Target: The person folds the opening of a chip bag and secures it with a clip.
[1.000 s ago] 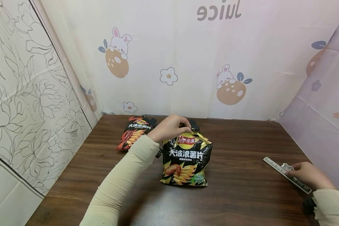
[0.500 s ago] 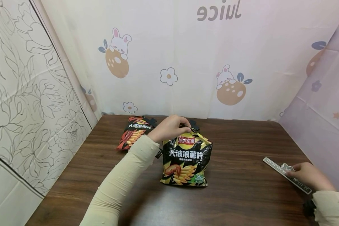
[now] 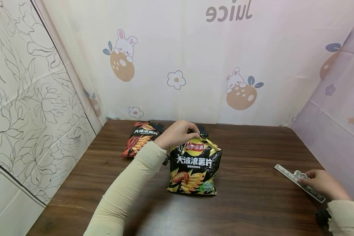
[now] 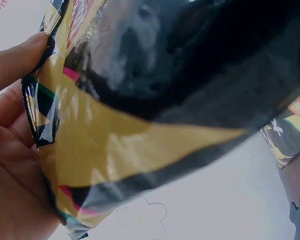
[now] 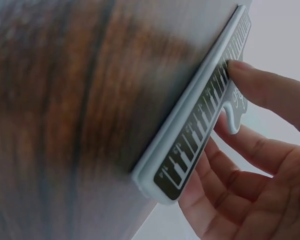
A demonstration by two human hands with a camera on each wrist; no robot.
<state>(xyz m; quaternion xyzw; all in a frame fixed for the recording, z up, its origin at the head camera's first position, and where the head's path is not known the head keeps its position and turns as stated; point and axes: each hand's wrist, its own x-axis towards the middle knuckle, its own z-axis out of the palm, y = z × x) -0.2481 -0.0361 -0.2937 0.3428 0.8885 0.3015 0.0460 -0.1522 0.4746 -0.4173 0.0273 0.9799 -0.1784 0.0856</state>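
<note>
A black and yellow chip bag (image 3: 194, 167) stands upright at the middle of the brown table (image 3: 247, 203). My left hand (image 3: 178, 132) grips its folded top; in the left wrist view the fingers (image 4: 15, 60) curl round the bag's edge (image 4: 140, 135). A long grey sealing clip with a piano-key print (image 3: 299, 182) lies near the table's right edge. My right hand (image 3: 323, 183) rests on it, and in the right wrist view a fingertip (image 5: 240, 70) presses on the clip (image 5: 200, 125) while the other fingers curl beneath it.
A second chip bag, red and black (image 3: 140, 141), lies flat at the back left behind my left arm. Patterned curtains close in the table at the left, back and right.
</note>
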